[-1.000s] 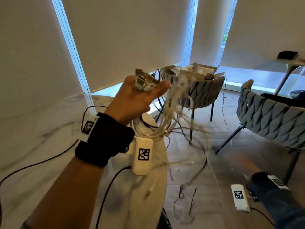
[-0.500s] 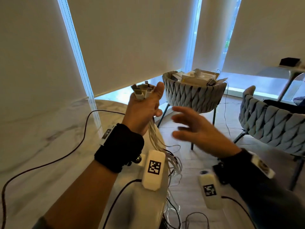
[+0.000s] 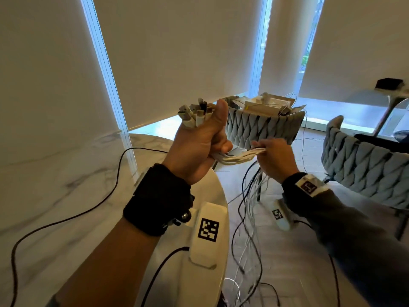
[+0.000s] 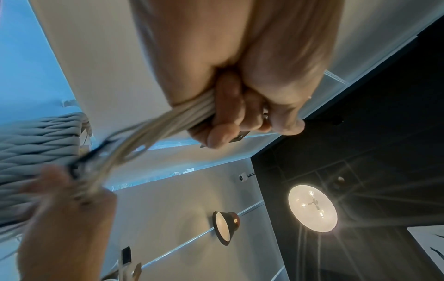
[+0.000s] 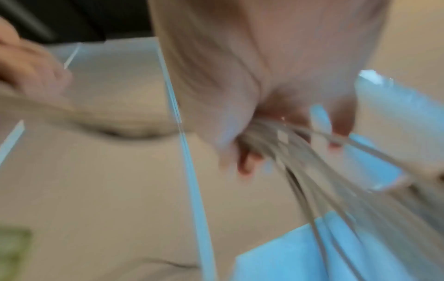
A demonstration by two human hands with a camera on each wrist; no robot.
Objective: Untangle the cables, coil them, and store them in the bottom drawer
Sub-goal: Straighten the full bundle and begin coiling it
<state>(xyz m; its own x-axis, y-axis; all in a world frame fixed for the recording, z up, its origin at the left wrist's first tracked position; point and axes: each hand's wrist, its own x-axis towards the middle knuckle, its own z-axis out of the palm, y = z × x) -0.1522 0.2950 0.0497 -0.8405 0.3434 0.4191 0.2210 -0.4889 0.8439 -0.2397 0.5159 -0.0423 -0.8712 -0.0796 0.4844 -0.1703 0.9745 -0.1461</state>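
Observation:
My left hand (image 3: 205, 142) is raised over the table edge and grips a bundle of white cables (image 3: 239, 157), with several plug ends (image 3: 194, 115) sticking up above the thumb. The left wrist view shows the fingers (image 4: 228, 117) curled round the strands (image 4: 153, 133). To the right, my right hand (image 3: 273, 156) holds the same bundle a short way along, and the cables (image 3: 250, 218) hang from it to the floor in loose white and black strands. The right wrist view is blurred; strands (image 5: 312, 155) run through the curled fingers (image 5: 245, 163). No drawer is in view.
A round marble table (image 3: 66, 185) lies under my left arm, with a black cord (image 3: 95, 202) across it. Two grey woven chairs (image 3: 263, 127) (image 3: 363, 169) stand ahead and to the right; the nearer one carries boxes (image 3: 265, 105). Cable ends lie on the wooden floor (image 3: 287, 262).
My right hand rose from low by the floor, reached toward the bundle, and now holds the cables just right of the left hand. The swinging cables have settled to hang down.

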